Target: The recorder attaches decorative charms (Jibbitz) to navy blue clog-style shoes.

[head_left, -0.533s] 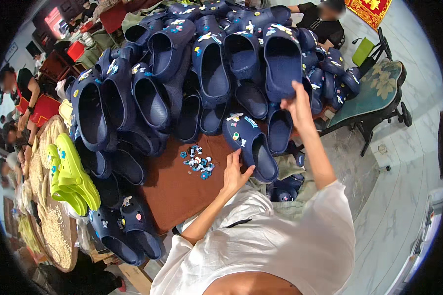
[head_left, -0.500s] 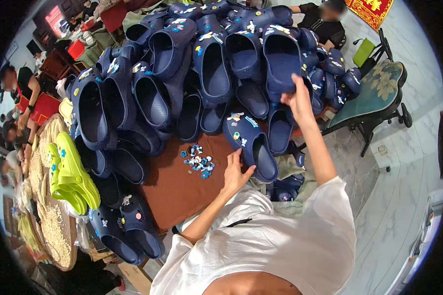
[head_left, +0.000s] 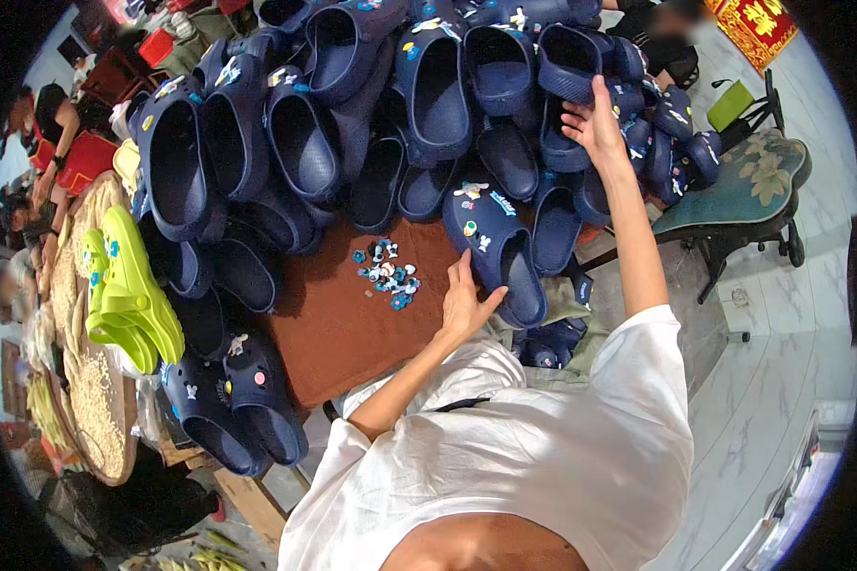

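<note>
My left hand (head_left: 467, 303) is at the side and heel of a navy clog (head_left: 488, 228) with colourful charms on its toe. The fingers lie along its left side, and the thumb reaches the heel rim. Farther right, my right hand (head_left: 595, 126) is at the heel of another navy clog (head_left: 564, 78), which tilts on the pile with its heel raised. One finger extends along that heel; the others curl below, partly hidden. Small blue, white and black charms (head_left: 388, 274) lie loose on the brown cloth (head_left: 328, 333).
Many navy clogs (head_left: 176, 176) are stacked across the table's back and left. Lime-green clogs (head_left: 129, 290) stand beside a round tray (head_left: 122, 457) of pale kernels. A green-seated chair (head_left: 743, 190) is at right; other people sit at far left and far right.
My right hand has moved away from me, and the clog at it has shifted back with its heel raised, exposing a clog beneath. My left hand stays by its clog. The whole view has shifted slightly.
</note>
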Available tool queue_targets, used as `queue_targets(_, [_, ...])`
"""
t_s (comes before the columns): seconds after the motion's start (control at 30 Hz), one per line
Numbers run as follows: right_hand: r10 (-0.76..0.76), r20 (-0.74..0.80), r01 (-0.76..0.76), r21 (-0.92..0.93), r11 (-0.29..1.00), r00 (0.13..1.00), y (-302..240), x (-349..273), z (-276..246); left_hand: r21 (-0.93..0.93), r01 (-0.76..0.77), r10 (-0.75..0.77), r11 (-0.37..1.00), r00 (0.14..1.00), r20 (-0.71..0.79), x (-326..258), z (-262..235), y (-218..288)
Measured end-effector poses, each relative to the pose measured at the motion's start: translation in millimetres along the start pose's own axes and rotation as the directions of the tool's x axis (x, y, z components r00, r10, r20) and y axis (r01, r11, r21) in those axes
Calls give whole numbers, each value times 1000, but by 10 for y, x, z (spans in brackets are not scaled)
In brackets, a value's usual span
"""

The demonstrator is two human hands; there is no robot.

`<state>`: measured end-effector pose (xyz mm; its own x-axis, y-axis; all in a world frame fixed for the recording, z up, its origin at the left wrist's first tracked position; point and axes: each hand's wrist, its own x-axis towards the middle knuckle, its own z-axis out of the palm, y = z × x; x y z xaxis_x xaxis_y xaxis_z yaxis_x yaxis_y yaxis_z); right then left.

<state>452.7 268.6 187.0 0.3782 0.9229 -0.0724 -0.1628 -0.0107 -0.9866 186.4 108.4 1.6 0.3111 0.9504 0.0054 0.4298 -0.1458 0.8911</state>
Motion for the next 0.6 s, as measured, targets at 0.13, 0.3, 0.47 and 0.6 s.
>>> queue_targets(0.13, [-1, -7, 1, 50, 999, 1000, 20, 2, -82, 1, 50, -50, 999, 999, 3, 14, 11, 61])
queue_targets(0.3, [-148, -160, 158, 47, 986, 976, 99, -172, -32, 29, 18, -15, 999, 995, -101, 50, 129, -24])
queue_targets(0.47, [-566, -56, 524, -314, 792, 822, 448, -918, 47, 8, 36, -35, 999, 995, -97, 77, 164, -101])
queue_targets(0.6, [-498, 317, 538, -742, 400, 807, 948, -1540, 164, -102, 65, -75, 993, 992, -97, 84, 126, -56])
